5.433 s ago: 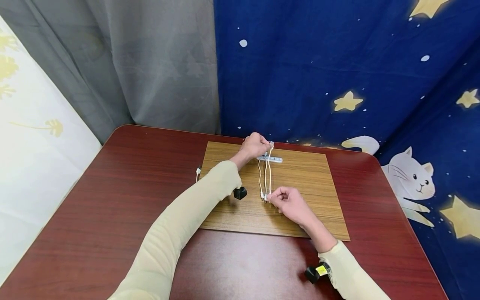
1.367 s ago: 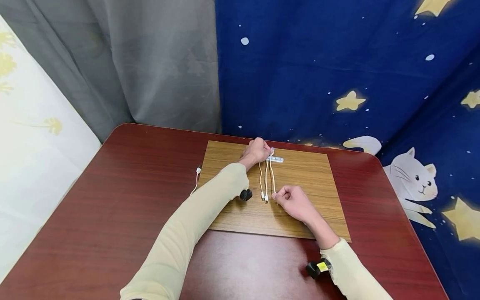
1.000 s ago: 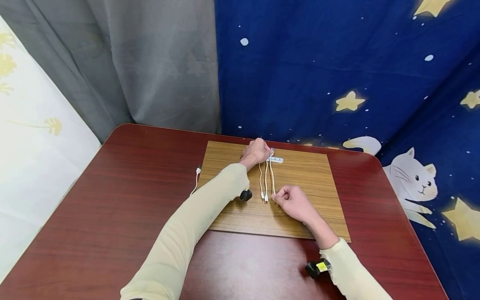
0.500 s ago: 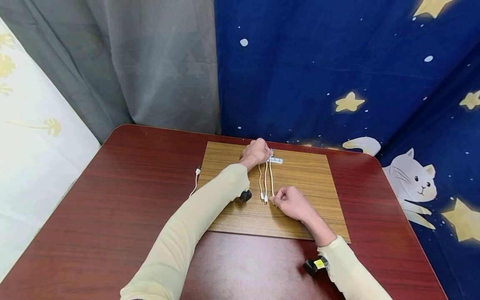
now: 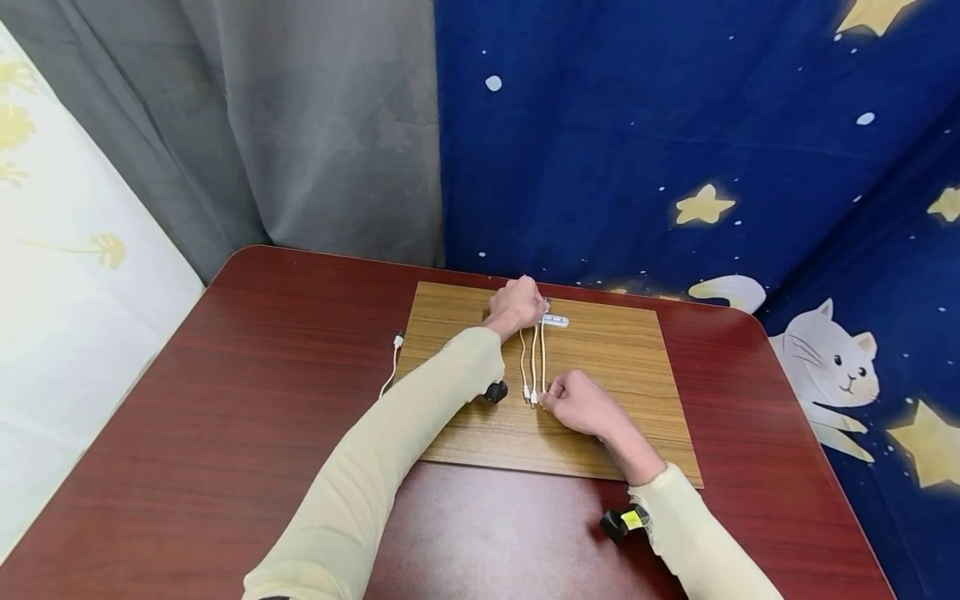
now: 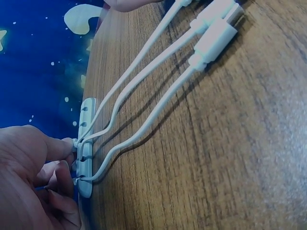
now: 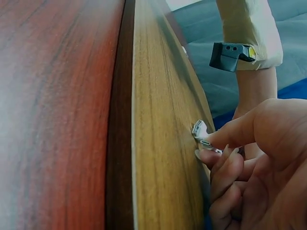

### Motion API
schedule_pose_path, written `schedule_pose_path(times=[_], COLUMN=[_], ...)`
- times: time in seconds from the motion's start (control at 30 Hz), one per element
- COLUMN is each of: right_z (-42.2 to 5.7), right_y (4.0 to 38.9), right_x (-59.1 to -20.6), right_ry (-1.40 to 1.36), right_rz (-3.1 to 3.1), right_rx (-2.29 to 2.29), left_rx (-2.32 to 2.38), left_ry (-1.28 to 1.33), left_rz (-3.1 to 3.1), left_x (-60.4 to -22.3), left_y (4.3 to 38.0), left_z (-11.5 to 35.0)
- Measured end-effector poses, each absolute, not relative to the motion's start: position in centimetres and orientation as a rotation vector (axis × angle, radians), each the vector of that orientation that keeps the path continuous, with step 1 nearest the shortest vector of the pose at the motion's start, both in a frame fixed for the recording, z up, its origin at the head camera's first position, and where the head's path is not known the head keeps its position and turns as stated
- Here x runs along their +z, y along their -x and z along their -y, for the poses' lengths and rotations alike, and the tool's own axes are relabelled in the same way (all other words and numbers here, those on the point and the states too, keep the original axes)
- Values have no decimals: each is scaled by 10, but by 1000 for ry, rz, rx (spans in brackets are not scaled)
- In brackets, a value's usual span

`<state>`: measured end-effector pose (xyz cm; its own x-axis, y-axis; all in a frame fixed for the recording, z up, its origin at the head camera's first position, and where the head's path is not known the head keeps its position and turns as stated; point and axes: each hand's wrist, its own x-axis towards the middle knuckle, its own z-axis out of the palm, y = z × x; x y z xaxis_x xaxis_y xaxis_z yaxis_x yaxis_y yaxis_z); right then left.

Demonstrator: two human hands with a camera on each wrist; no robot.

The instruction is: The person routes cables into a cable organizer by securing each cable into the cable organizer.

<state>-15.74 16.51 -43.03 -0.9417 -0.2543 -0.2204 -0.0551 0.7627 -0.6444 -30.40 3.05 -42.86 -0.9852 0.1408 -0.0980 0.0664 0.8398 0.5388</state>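
Note:
Three white charging cables run side by side over a wooden board [image 5: 615, 358]. At the board's far edge, a pale cable organizer strip [image 6: 86, 148] with several slots has two of the cables seated in it. My left hand [image 5: 517, 302] pinches the far end of the rightmost cable [image 5: 543, 358], its fingertips right at the strip in the left wrist view. Closer to me, my right hand [image 5: 577, 402] pinches the near end of that same cable between thumb and index finger. In the right wrist view, a metal plug [image 7: 206, 143] pokes out of this pinch, beside another cable's connector [image 7: 198, 129].
Another white cable [image 5: 394, 358] lies on the red-brown table [image 5: 225, 400] left of the board, partly hidden behind my left sleeve. Curtains [image 5: 637, 125] hang right behind the table's far edge. Each wrist carries a small black camera [image 5: 615, 523].
My left hand has brought the cable's far end down toward the strip, and its plug shows less now. My right hand has shifted slightly left with the near end, beside the other two cables.

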Motion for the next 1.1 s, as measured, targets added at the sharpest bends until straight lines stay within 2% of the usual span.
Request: schedule_pose_path(times=[0.37, 1.1], right_z=[-163, -161], right_y=[163, 173], right_x=[-426, -417], right_ry=[336, 312], right_rz=[-2640, -2550], right_rx=[-892, -755], left_rx=[826, 845], left_ry=[-148, -98], left_rz=[-2887, -2876], left_x=[-430, -428], left_y=[305, 302], left_z=[-32, -33])
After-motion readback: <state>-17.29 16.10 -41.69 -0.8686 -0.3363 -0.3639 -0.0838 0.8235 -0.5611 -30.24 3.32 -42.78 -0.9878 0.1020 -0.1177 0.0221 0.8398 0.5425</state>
